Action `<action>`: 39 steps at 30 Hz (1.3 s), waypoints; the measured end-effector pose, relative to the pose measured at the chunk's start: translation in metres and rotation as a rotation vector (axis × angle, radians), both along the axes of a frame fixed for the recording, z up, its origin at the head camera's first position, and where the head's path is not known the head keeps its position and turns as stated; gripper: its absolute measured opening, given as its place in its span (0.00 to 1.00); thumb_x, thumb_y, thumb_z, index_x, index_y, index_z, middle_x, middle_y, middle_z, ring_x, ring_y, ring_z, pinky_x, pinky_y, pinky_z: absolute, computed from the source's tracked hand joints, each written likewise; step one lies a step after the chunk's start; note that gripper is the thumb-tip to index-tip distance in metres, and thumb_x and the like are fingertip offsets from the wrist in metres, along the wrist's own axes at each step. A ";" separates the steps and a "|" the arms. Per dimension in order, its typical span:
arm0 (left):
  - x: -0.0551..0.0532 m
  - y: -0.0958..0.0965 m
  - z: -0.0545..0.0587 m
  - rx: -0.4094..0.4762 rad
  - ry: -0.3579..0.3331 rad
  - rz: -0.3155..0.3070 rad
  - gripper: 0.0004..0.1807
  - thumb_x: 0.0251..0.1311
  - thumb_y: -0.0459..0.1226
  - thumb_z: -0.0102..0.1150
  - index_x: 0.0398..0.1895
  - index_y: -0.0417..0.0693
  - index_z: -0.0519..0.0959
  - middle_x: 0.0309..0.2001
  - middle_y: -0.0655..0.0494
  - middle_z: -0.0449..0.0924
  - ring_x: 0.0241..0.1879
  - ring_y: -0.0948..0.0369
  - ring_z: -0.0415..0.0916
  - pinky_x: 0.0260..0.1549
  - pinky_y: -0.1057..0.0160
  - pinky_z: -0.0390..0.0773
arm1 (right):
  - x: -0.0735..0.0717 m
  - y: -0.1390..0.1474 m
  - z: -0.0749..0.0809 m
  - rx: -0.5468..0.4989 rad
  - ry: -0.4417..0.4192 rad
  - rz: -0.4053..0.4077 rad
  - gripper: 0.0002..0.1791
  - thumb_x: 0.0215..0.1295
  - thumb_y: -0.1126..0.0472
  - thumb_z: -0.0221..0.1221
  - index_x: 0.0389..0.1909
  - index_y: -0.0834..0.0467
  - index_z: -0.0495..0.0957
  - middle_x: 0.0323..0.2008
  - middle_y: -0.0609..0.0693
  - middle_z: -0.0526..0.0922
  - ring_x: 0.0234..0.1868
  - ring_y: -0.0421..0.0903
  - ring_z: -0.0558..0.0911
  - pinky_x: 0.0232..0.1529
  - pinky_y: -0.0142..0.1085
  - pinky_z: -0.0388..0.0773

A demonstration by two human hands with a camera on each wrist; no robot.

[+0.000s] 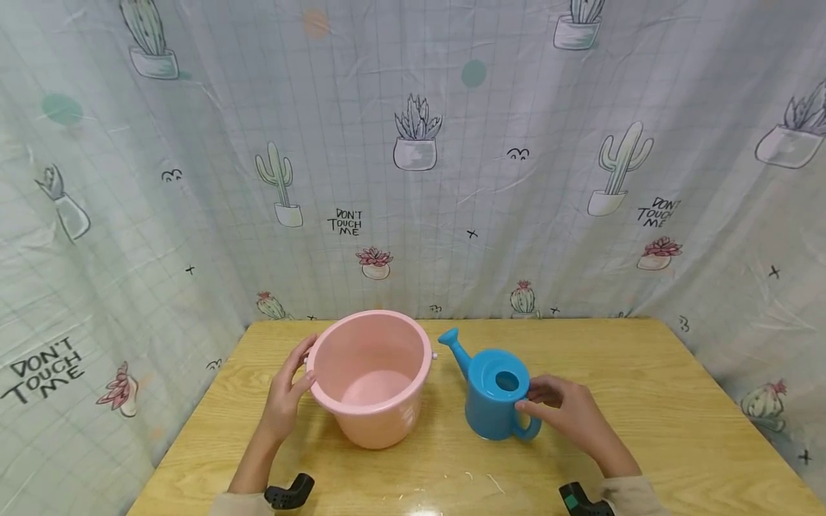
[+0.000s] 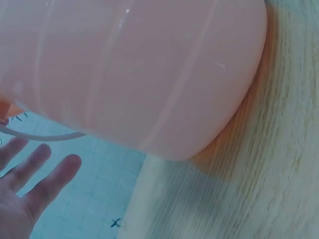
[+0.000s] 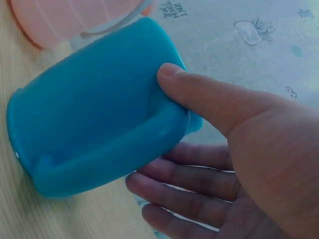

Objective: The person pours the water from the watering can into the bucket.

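A pink bucket stands upright on the table. My left hand is at its left side, thumb at the rim. In the left wrist view, the fingers are spread beside the bucket's wall and not curled round it. To the right stands a blue watering can, its spout toward the bucket and its handle toward my right hand. My right thumb rests near the top of the handle; the other fingers extend loosely past the handle without wrapping it.
Both things stand on a wood-grain table. A grey curtain printed with potted cacti hangs behind and along both sides. Black wrist devices show at the front edge of the head view. A thin pale bucket handle hangs by the left fingers.
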State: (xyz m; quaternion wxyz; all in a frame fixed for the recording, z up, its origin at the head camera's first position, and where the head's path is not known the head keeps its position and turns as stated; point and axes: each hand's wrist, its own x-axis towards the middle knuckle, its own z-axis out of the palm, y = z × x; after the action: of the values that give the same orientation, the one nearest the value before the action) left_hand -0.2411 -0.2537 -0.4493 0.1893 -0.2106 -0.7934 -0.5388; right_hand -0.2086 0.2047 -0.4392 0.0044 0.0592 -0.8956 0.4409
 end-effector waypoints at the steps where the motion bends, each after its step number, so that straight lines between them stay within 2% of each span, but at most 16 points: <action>1: 0.000 0.000 -0.001 -0.003 0.003 0.007 0.29 0.68 0.29 0.44 0.73 0.46 0.60 0.70 0.45 0.61 0.62 0.70 0.63 0.45 0.66 0.80 | 0.000 0.000 -0.001 0.001 -0.010 -0.005 0.23 0.55 0.45 0.68 0.46 0.56 0.81 0.40 0.49 0.85 0.40 0.42 0.84 0.40 0.34 0.81; 6: 0.005 0.002 -0.010 0.063 0.001 0.052 0.26 0.66 0.28 0.46 0.68 0.41 0.65 0.65 0.47 0.63 0.58 0.68 0.66 0.41 0.67 0.80 | 0.006 0.001 -0.004 0.004 -0.044 0.006 0.17 0.56 0.47 0.67 0.36 0.56 0.82 0.33 0.47 0.84 0.35 0.39 0.82 0.35 0.30 0.79; 10: 0.008 0.005 -0.016 0.127 0.006 0.076 0.22 0.65 0.26 0.45 0.63 0.36 0.66 0.60 0.46 0.66 0.55 0.67 0.69 0.42 0.73 0.77 | 0.008 0.000 -0.006 -0.017 -0.043 0.041 0.15 0.63 0.48 0.62 0.33 0.56 0.83 0.32 0.47 0.84 0.33 0.38 0.81 0.35 0.30 0.77; 16: 0.006 0.005 -0.017 0.116 0.053 0.095 0.21 0.65 0.26 0.45 0.61 0.36 0.68 0.53 0.44 0.72 0.51 0.65 0.72 0.48 0.76 0.71 | 0.003 -0.003 -0.004 -0.030 -0.032 0.051 0.22 0.71 0.45 0.52 0.26 0.56 0.83 0.24 0.47 0.81 0.28 0.40 0.75 0.32 0.32 0.70; 21: 0.003 0.005 -0.015 0.099 0.012 0.102 0.21 0.67 0.28 0.44 0.63 0.41 0.69 0.46 0.44 0.76 0.47 0.67 0.75 0.41 0.74 0.75 | 0.001 -0.005 -0.005 -0.087 -0.052 0.092 0.26 0.72 0.46 0.50 0.23 0.61 0.82 0.23 0.51 0.82 0.24 0.40 0.74 0.30 0.32 0.70; 26: 0.000 0.007 -0.014 0.140 -0.037 0.055 0.22 0.70 0.29 0.40 0.65 0.41 0.67 0.47 0.40 0.76 0.45 0.63 0.78 0.36 0.68 0.80 | 0.000 -0.003 -0.005 -0.106 -0.066 0.133 0.28 0.73 0.46 0.49 0.23 0.63 0.82 0.23 0.52 0.84 0.27 0.39 0.79 0.35 0.33 0.75; 29: -0.002 0.009 -0.014 0.143 -0.044 0.053 0.22 0.70 0.30 0.40 0.66 0.42 0.67 0.49 0.40 0.77 0.46 0.63 0.78 0.35 0.66 0.81 | -0.001 -0.001 -0.005 -0.099 -0.080 0.171 0.29 0.75 0.47 0.46 0.23 0.63 0.81 0.24 0.52 0.84 0.30 0.40 0.81 0.38 0.33 0.76; 32: -0.003 0.010 -0.014 0.141 -0.057 0.066 0.22 0.71 0.31 0.39 0.66 0.43 0.67 0.52 0.43 0.78 0.48 0.66 0.79 0.35 0.64 0.82 | -0.002 0.001 -0.007 -0.093 -0.082 0.200 0.30 0.76 0.47 0.44 0.22 0.63 0.81 0.23 0.52 0.84 0.31 0.40 0.81 0.39 0.33 0.76; 36: -0.002 0.008 -0.015 0.144 -0.090 0.089 0.22 0.72 0.33 0.39 0.67 0.45 0.67 0.52 0.54 0.80 0.49 0.70 0.79 0.37 0.64 0.83 | -0.005 0.000 -0.010 -0.101 -0.087 0.218 0.31 0.76 0.47 0.44 0.22 0.64 0.81 0.23 0.51 0.83 0.32 0.40 0.81 0.39 0.33 0.75; 39: -0.003 0.008 -0.014 0.151 -0.099 0.091 0.22 0.73 0.33 0.39 0.67 0.44 0.67 0.52 0.53 0.81 0.48 0.69 0.81 0.37 0.63 0.83 | -0.005 -0.001 -0.010 -0.108 -0.099 0.216 0.31 0.76 0.47 0.43 0.22 0.64 0.80 0.23 0.52 0.83 0.32 0.41 0.80 0.39 0.34 0.75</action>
State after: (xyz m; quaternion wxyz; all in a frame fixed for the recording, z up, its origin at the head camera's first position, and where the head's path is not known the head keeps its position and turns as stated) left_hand -0.2437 -0.2456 -0.4633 0.1894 -0.1326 -0.7677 -0.5977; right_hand -0.2141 0.2040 -0.4489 -0.0839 0.1333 -0.8582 0.4886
